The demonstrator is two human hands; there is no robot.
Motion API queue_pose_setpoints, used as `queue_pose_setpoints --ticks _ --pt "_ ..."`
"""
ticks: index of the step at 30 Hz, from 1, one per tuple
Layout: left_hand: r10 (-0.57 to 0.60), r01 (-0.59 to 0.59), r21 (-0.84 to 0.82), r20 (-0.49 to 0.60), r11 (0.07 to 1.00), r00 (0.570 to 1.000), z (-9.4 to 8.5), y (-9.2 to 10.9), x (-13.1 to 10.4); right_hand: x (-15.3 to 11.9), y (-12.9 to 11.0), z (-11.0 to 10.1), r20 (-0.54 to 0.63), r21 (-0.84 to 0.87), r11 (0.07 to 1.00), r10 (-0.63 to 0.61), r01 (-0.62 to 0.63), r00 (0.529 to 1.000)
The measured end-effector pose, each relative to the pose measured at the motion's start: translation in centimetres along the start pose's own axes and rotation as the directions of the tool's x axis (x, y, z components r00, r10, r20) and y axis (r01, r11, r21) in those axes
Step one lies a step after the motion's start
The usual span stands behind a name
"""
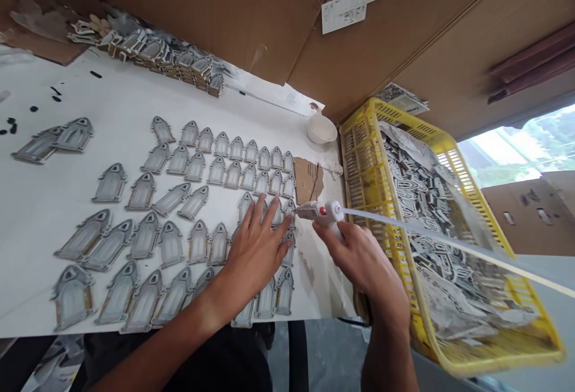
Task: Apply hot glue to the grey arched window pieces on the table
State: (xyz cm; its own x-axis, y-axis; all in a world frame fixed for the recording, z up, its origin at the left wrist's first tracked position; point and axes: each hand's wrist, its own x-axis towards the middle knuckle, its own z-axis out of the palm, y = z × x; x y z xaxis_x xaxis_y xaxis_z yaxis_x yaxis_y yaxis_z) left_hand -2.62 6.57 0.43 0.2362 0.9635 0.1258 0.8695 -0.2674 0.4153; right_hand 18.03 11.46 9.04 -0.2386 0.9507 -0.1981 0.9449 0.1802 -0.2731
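My right hand (359, 254) is wrapped round a white glue gun (321, 211), with a long translucent glue stick (413, 224) running out of its back end. The gun's nozzle points left, at the edge of a small grey arch-shaped piece (290, 212). Spread over the neighbouring arch pieces lies my left hand (256, 242), its fingers apart and flat, the tips touching pieces near the nozzle. Rows of similar grey window-like arch pieces (171, 245) cover the white table (121, 98). My left hand and forearm hide some of them.
A yellow plastic crate (375, 200) full of small grey parts stands at the right. Behind are stacked arch pieces (179, 65), a small white bowl (321, 128) and a cardboard wall (215, 8). A cardboard scrap (308, 179) lies beyond the gun; two arch pieces (74, 134) overlap at left.
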Motion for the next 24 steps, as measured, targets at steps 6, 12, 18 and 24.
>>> queue_pose_setpoints --ticks 6,12,18,24 --pt "-0.013 0.014 -0.033 0.014 0.999 1.000 0.0 -0.2 0.2 1.4 -0.9 -3.3 0.124 -0.022 0.998 0.057 -0.055 0.991" --pt "-0.029 0.027 -0.064 -0.036 0.998 0.999 0.2 -0.8 0.4 -1.9 1.3 -3.7 0.118 0.067 0.959 0.266 -0.275 0.957" --pt "-0.034 0.031 -0.065 -0.048 0.997 0.998 0.5 -1.1 0.4 -3.5 2.8 -1.1 0.299 0.374 0.839 0.293 -0.394 0.908" --pt "-0.032 0.030 -0.053 -0.042 0.998 0.999 0.5 -1.1 0.3 -3.3 2.5 -0.2 0.331 0.425 0.808 0.281 -0.408 0.901"
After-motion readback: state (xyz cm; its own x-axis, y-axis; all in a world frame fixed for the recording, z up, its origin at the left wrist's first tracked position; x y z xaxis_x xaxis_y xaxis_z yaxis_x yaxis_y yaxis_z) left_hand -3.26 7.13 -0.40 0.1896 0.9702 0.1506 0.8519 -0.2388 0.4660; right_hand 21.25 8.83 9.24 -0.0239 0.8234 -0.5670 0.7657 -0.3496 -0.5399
